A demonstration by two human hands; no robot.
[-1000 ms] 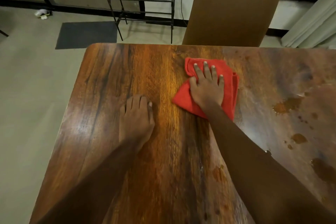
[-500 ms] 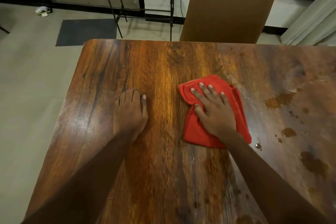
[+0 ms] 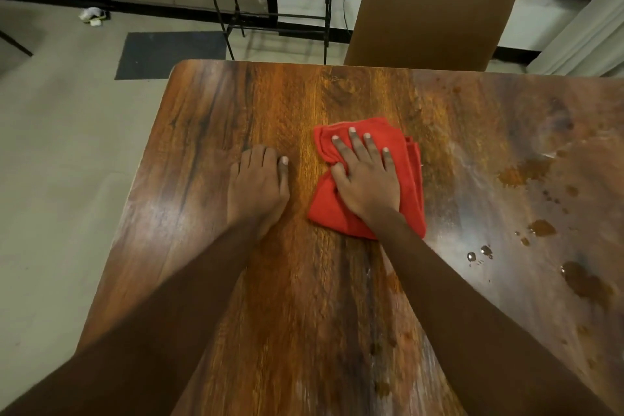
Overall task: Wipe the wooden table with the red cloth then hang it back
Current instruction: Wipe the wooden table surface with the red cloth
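- Our left hand (image 3: 258,186) lies flat, fingers straight, on the table (image 3: 209,132) toward its left edge, holding nothing.
- Our right hand (image 3: 366,182) presses spread fingers onto the red cloth (image 3: 412,192), mid-table; we judge the wiping step underway.
- Puddles (image 3: 521,174) sit toward the right edge, so the cloth should sweep there next.

Wooden table (image 3: 209,132); red cloth (image 3: 324,209), spills (image 3: 520,174)

Right hand (image 3: 366,179) hides the middle of the red cloth (image 3: 411,189); tabletop (image 3: 202,162) runs off right and bottom edges; chair (image 3: 432,3) top cropped.
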